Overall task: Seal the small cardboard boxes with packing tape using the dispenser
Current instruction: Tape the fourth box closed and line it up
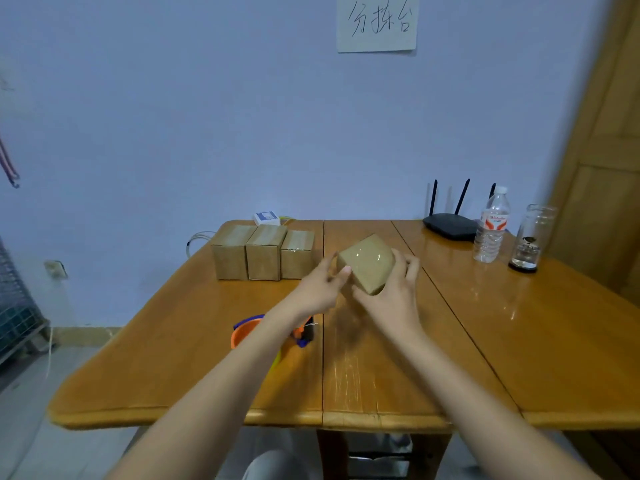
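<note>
The table [519, 341] spreads under my arms, its wood glossy and split by seams into three leaves. On the wall behind it hangs a paper sign [376, 23] with handwritten characters. A row of three boxes [265, 252] stands at the far left of the table, side by side and touching. At the far right sit a black router [450, 226] with its antennas up, a water bottle [491, 228] just beside it, and a glass jar [530, 237] nearer the edge. The dispenser [249, 332], orange and blue, lies on the table under my left forearm, mostly hidden by it. I hold one box [369, 263] tilted above the middle leaf, its upper face shiny. My right hand [391, 299] grips it from below and the right side, fingers curled round it. My left hand [320, 289] is at its left edge, thumb touching the corner, fingers loose
</note>
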The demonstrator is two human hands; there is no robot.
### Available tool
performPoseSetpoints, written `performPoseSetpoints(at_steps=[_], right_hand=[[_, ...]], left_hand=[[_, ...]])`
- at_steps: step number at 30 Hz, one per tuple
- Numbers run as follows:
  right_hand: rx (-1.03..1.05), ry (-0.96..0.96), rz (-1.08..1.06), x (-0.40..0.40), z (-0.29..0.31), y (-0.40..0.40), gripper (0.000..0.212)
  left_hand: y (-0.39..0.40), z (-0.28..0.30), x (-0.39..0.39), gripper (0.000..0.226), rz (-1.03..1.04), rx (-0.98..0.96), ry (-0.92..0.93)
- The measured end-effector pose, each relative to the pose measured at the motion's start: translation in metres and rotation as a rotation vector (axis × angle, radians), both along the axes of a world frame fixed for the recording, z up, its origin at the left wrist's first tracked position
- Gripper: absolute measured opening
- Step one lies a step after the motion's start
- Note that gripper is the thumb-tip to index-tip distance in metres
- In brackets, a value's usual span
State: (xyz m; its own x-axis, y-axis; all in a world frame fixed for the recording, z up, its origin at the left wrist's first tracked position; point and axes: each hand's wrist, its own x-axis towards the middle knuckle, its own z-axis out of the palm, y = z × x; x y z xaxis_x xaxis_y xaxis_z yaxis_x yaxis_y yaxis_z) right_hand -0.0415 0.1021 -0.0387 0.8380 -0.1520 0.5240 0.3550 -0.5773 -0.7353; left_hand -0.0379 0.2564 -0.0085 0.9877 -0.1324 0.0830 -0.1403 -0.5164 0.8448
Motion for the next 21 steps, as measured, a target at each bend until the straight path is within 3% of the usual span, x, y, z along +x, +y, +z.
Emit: performPoseSetpoints(at_steps=[2, 4, 8, 15, 21], right_hand=[[0.030, 0.028, -0.002, 0.001, -0.022, 0.005, 0.099], [0.013, 0.132, 0.007, 0.005, -0.034, 0.004, 0.108], [-0.221, 0.223, -0.032, 0.013, -0.033, -0.006, 0.123], [-0.483, 0.392, 0.091, 0.016, -0.007, -0.025, 0.118], [-0.484, 0.240, 0.034, 0.021, -0.013, -0.027, 0.124]], left_hand=[[-0.010, -0.009, 0.003, 0.066, -0.020, -0.092, -0.011], [-0.017, -0.017, 0.007, 0.062, -0.003, -0.033, -0.074], [-0.019, -0.019, 0.020, 0.058, -0.010, 0.051, -0.118], [-0.021, -0.020, 0.033, 0.063, -0.023, 0.220, -0.244], [-0.018, -0.028, 0.038, 0.055, -0.020, 0.229, -0.399]])
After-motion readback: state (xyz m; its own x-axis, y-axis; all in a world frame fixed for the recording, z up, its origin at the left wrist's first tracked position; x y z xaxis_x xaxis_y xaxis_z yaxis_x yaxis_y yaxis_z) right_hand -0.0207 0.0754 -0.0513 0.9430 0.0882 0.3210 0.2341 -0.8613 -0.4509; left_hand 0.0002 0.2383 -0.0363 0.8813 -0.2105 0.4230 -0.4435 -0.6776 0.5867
